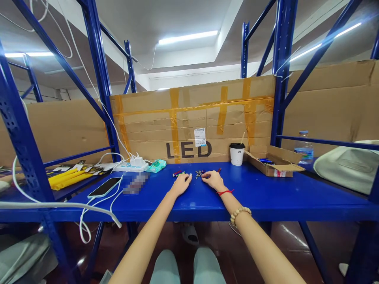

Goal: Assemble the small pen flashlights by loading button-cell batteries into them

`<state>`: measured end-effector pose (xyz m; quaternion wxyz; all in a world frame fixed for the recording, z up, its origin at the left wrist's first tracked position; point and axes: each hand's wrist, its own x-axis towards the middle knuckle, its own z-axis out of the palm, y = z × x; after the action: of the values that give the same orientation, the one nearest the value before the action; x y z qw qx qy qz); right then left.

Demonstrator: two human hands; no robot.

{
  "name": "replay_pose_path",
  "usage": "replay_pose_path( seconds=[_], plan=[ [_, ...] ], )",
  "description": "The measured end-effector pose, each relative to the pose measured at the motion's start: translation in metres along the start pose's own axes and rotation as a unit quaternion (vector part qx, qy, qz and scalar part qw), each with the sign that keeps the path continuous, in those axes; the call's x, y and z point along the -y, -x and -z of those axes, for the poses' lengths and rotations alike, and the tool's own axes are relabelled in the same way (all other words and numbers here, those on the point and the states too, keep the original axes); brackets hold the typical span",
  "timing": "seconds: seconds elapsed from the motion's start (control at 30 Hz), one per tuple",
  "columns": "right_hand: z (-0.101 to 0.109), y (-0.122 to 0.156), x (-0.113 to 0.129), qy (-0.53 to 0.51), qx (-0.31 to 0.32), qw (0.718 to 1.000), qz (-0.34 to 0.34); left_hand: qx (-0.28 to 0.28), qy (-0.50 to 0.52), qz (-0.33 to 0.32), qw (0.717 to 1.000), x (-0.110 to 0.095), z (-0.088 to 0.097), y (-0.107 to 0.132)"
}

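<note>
My left hand (181,184) rests on the blue tabletop (189,203) with thumb and fingers drawn together. A small pale bit shows at its fingertips, too small to name. My right hand (213,180) is closed in a pinch, its fingertips at the edge of a little cluster of shiny metal parts (199,173). Whatever lies between those fingertips is hidden. Just beyond the left hand lie small red and dark pieces (177,173). Another small red piece (219,170) sticks out behind the right hand.
A lidded paper cup (237,154) and an open cardboard box (271,167) stand at the right. To the left are a phone (105,187) on white cables, a power strip (130,167) and a green packet (156,166). A cardboard wall (142,130) closes the back; blue posts (280,79) flank it.
</note>
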<state>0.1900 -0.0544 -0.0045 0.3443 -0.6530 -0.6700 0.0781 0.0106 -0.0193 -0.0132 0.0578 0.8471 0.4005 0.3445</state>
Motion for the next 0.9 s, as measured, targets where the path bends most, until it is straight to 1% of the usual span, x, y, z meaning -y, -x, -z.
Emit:
replay_pose_path(
  seconds=[0.3,0.43,0.6,0.9],
  plan=[
    [-0.006,-0.005,-0.005,-0.015,0.022,0.999,0.034,0.005,-0.016,0.009,1.000,-0.001,-0.001,0.001],
    [-0.008,-0.007,-0.008,-0.023,0.029,0.999,0.039,0.013,-0.016,0.004,1.000,-0.002,0.001,0.001],
    [-0.009,-0.008,-0.009,-0.030,0.036,0.998,0.044,0.009,-0.019,0.006,1.000,-0.003,0.002,0.002],
    [-0.010,-0.008,-0.012,-0.029,0.033,0.998,0.040,0.011,-0.009,-0.006,1.000,-0.001,0.001,0.002]
  ],
)
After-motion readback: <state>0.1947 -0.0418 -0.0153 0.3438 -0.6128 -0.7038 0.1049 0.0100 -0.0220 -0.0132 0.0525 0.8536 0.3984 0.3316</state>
